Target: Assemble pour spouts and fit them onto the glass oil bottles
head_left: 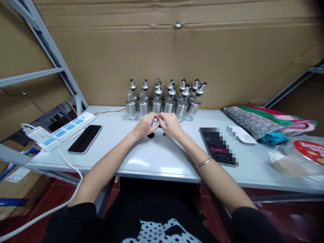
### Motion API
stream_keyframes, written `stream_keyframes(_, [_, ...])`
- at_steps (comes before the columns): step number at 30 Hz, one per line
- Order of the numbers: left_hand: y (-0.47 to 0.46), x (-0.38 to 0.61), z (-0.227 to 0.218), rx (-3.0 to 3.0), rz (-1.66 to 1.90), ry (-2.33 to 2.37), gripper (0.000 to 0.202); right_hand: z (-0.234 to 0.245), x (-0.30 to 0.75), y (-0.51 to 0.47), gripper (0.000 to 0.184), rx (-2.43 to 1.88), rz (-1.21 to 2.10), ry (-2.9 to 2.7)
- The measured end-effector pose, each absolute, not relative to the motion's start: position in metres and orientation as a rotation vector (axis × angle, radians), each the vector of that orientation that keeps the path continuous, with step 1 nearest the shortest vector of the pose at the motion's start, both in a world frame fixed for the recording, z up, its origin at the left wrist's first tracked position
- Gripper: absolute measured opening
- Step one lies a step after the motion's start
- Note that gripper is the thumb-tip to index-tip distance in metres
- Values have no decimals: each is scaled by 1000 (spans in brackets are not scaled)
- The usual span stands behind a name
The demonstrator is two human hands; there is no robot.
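Note:
Over the middle of the white table, my left hand (144,126) and my right hand (171,125) meet with fingertips pinched together. Between them is a small silver and black part (155,120), mostly hidden by the fingers, so its exact kind does not show. A round black piece (151,135) lies on the table just below my left hand. Close to my right hand is a tiny dark piece (164,134). Right behind the hands stand several steel-sleeved glass bottles (157,106) in rows, most with silver and black pourer spouts. Two front-left bottles (131,107) show bare glass necks.
At left lie a power strip (68,131) with a white cable and a dark phone (85,139). A second phone (215,145), a white object (244,135), a patterned bag (249,119) and a plastic container (298,160) occupy the right. Cardboard (162,54) walls the back.

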State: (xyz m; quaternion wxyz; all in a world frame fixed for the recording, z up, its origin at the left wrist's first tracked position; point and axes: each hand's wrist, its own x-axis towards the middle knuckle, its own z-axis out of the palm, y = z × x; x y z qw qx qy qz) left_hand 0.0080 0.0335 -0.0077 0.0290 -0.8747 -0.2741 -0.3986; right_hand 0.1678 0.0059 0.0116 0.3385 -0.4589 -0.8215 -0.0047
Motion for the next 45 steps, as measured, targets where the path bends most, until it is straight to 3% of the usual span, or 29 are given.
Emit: stream_keyframes(45, [33,8,-8,-2499,-1121,-887,7,7,164,7,21,-1251,51,-2129])
